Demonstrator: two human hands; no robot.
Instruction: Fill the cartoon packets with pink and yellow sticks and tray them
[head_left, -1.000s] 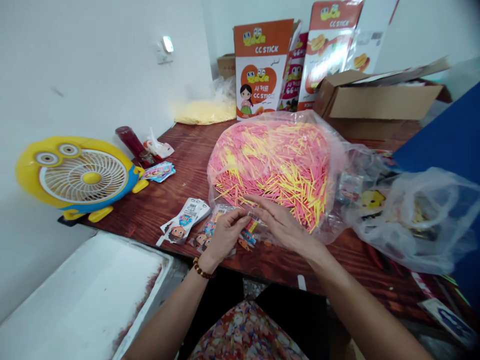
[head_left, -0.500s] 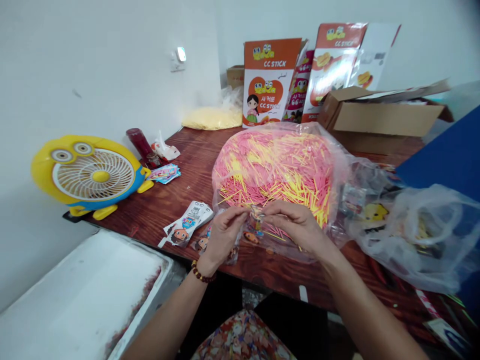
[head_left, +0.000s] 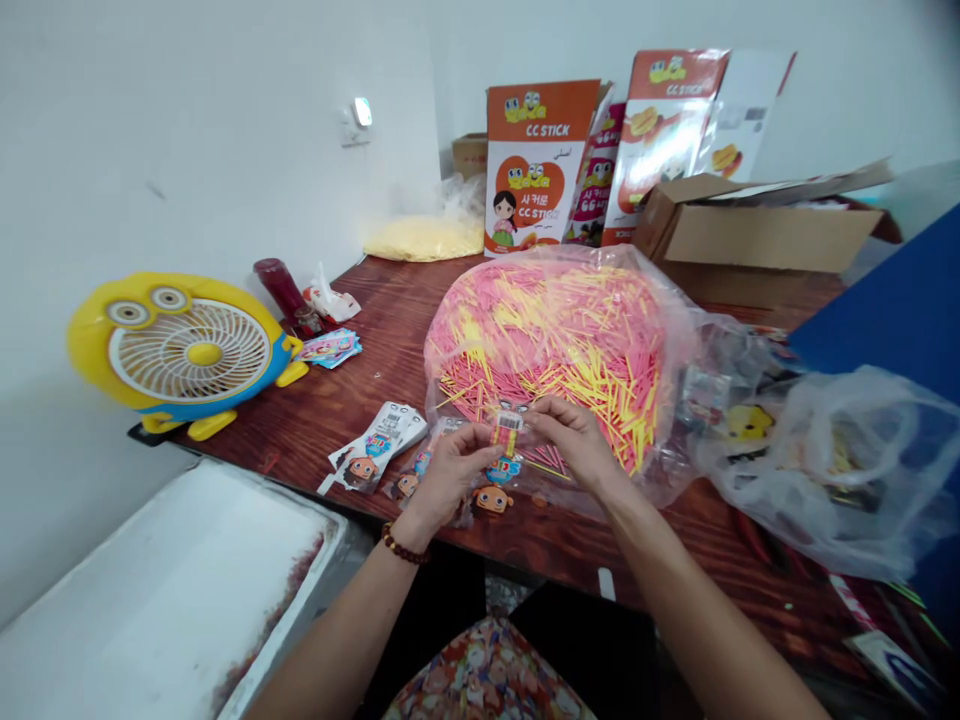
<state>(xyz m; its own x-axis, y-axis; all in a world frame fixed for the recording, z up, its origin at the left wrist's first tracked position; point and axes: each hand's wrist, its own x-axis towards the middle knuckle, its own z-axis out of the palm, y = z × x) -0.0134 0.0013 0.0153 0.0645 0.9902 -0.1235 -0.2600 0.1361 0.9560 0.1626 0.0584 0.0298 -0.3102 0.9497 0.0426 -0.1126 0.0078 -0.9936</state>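
Observation:
Between my hands is a small clear packet [head_left: 508, 440] with a barcode at its top, pink and yellow colour inside and a cartoon face at its lower end. My left hand [head_left: 447, 468] pinches its left edge. The fingers of my right hand [head_left: 574, 432] are closed on its upper right edge. Just beyond them lies a large clear bag of pink and yellow sticks [head_left: 547, 340]. Left of my left hand is a stack of printed packets [head_left: 379, 445], and more packets [head_left: 411, 475] lie partly behind that hand.
A yellow and blue fan [head_left: 202, 350] stands at the left, near a dark red bottle [head_left: 281, 290] and tissues [head_left: 330, 300]. Printed cartons [head_left: 525, 165] and an open cardboard box [head_left: 765, 235] are at the back. A white plastic bag [head_left: 870, 460] sits at the right.
The packet between my hands has turned flatter, so its barcode and face now show. My right hand has shifted slightly left and up.

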